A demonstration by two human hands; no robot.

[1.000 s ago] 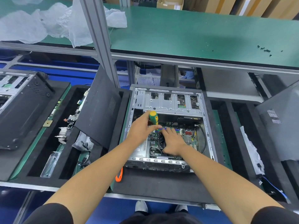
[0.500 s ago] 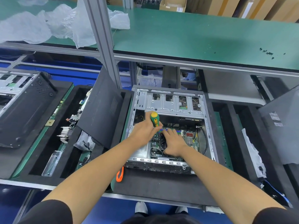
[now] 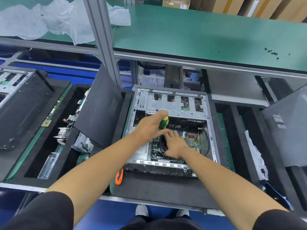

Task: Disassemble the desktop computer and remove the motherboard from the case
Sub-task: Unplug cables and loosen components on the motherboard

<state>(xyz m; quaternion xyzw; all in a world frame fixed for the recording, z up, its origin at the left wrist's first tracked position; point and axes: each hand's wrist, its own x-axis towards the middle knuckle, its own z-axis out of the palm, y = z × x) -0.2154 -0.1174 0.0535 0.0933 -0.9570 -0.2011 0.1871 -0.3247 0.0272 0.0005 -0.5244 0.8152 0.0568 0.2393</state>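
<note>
An open silver computer case (image 3: 167, 164) lies flat on black foam in front of me, the green motherboard (image 3: 191, 140) inside it. My left hand (image 3: 150, 127) grips a green and yellow screwdriver (image 3: 163, 122), held upright over the board's upper left part; its tip is hidden behind my hands. My right hand (image 3: 174, 146) rests on the board over the black CPU cooler area, fingers spread forward near the screwdriver's shaft. A black cable (image 3: 206, 140) loops along the board's right side.
A black side panel (image 3: 101, 112) leans against the foam tray left of the case. An orange tool (image 3: 119, 177) lies by the case's near left corner. Another case (image 3: 21, 103) and loose parts sit left; a green shelf (image 3: 199, 34) with small screws (image 3: 271, 53) hangs overhead.
My left hand has tilted the screwdriver a little to the right while staying in place. The right hand stays on the board. The view has shifted slightly.
</note>
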